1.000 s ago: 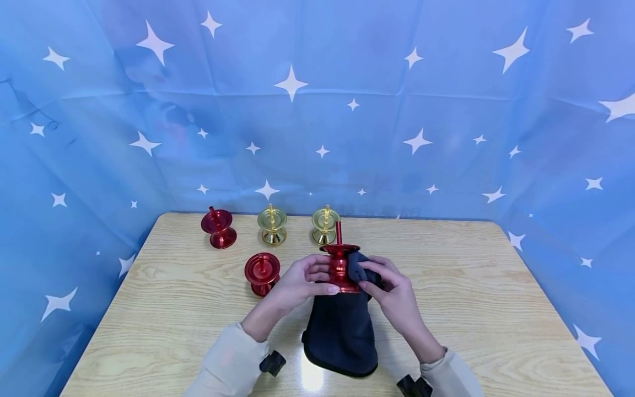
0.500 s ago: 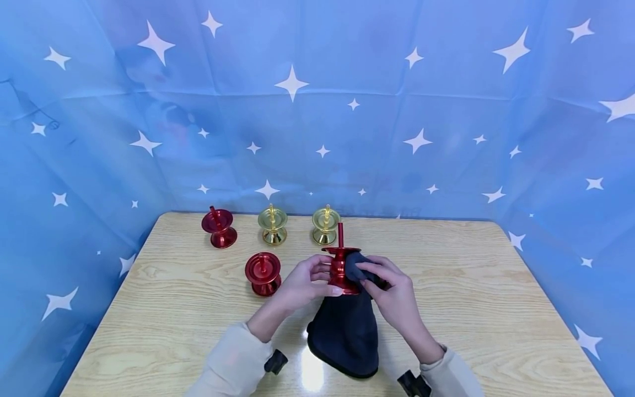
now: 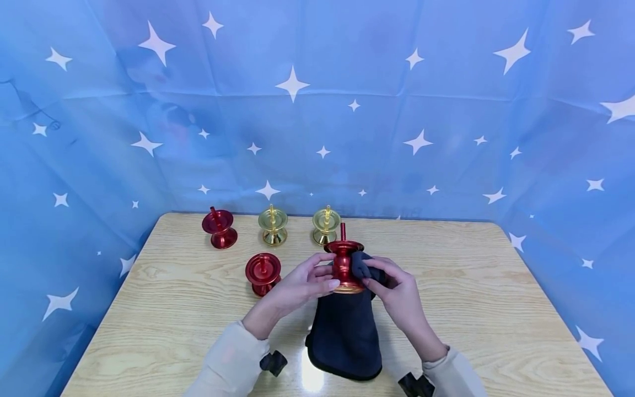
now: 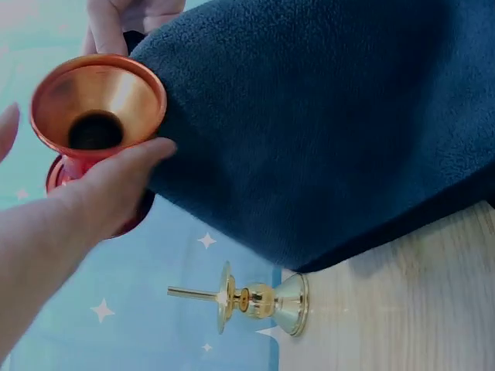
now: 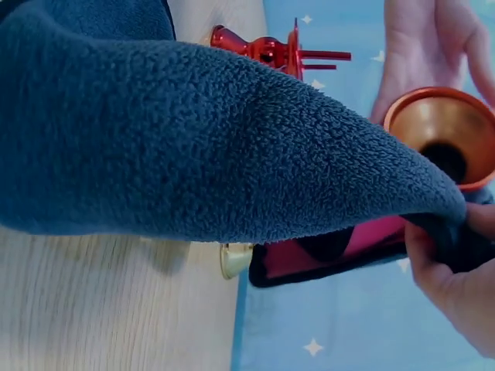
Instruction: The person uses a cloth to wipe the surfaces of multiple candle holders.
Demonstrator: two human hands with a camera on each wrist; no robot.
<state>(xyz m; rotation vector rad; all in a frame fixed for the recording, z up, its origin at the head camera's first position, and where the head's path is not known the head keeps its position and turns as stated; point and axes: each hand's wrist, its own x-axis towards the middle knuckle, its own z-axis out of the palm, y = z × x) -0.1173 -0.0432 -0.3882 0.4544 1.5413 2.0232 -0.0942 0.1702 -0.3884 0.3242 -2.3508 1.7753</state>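
Note:
My left hand point(image 3: 305, 282) holds a red metal candlestick point(image 3: 342, 266) off the table, fingers behind it and thumb at its base. A spike rises from the candlestick's dish. Its hollow, copper-coloured underside point(image 4: 128, 97) faces the left wrist camera. My right hand point(image 3: 401, 293) pinches a bunched part of a dark blue fleecy cloth point(image 3: 345, 339) against the candlestick's right side. The rest of the cloth hangs down towards the table's near side. In the right wrist view, the cloth point(image 5: 193, 139) stretches to the pinching fingertips point(image 5: 429, 263) beside the base.
Two red candlesticks stand left, one farther back point(image 3: 223, 237) and one nearer point(image 3: 263, 270), close to my left forearm. Two gold ones point(image 3: 274, 236) point(image 3: 324, 237) stand along the back of the wooden table point(image 3: 471, 286). A blue star-patterned curtain point(image 3: 347, 127) hangs behind.
The held candlestick has tilted, and the gold rim under its base now shows. The bunched cloth and right fingers have shifted slightly along its side. The standing candlesticks have not moved.

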